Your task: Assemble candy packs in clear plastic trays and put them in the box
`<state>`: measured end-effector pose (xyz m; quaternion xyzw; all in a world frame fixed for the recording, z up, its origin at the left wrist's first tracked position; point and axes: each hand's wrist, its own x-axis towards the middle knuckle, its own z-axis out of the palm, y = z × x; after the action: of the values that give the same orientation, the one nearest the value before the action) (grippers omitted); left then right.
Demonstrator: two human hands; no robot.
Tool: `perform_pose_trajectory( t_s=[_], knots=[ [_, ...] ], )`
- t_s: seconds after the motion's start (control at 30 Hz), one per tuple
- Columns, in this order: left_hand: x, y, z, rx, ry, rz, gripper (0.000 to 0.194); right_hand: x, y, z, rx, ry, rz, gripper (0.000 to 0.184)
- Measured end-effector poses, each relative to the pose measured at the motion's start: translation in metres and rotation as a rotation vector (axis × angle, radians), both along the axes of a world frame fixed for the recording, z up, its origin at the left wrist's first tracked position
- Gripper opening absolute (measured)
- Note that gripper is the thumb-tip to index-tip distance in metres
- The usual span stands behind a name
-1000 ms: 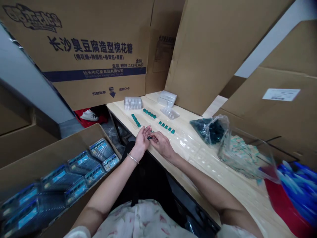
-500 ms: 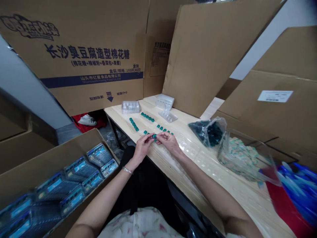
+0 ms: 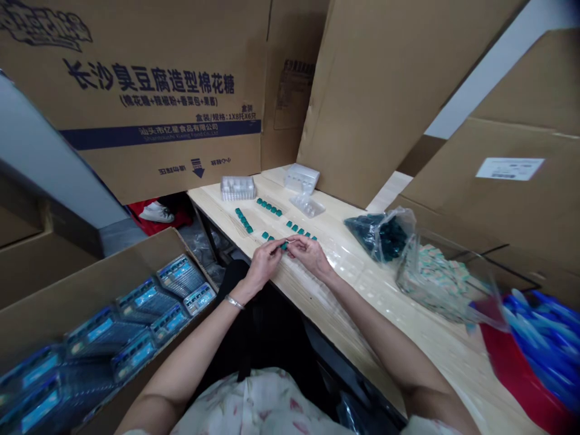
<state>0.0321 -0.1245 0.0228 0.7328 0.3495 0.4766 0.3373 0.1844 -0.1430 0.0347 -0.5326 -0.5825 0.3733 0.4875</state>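
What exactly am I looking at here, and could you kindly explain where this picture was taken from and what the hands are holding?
This view comes from a camera worn on a person's head, looking down at their own bare hands, so no machine is involved. The left hand and right hand meet over a small teal piece, apparently pinched between their fingertips. On the light wooden table lie rows of teal pieces, clear plastic trays and a plastic bag of dark pieces. To the left, an open cardboard box holds blue packs.
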Motion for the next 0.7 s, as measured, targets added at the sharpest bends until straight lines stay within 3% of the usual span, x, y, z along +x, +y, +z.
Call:
perform_pose_trajectory(
  t_s=[0.2, 0.3, 0.43, 0.57, 0.7],
  knots=[
    [0.002, 0.002, -0.004, 0.007, 0.006, -0.046, 0.03, 0.005, 0.001, 0.002, -0.084, 0.113, 0.034, 0.026],
    [0.002, 0.003, -0.007, -0.011, 0.002, -0.028, 0.028, 0.012, 0.002, 0.004, -0.054, 0.049, 0.013, 0.024],
    [-0.005, 0.001, -0.017, 0.075, 0.189, 0.0, 0.019, 0.027, 0.004, -0.005, 0.105, -0.314, -0.078, 0.015],
    [-0.013, -0.007, -0.031, 0.173, 0.415, -0.131, 0.019, 0.031, 0.003, -0.021, 0.209, -0.681, 0.001, 0.013],
    [-0.013, -0.012, -0.038, 0.238, 0.49, -0.112, 0.023, 0.026, 0.002, -0.024, 0.262, -0.872, 0.056, 0.018]
  ],
)
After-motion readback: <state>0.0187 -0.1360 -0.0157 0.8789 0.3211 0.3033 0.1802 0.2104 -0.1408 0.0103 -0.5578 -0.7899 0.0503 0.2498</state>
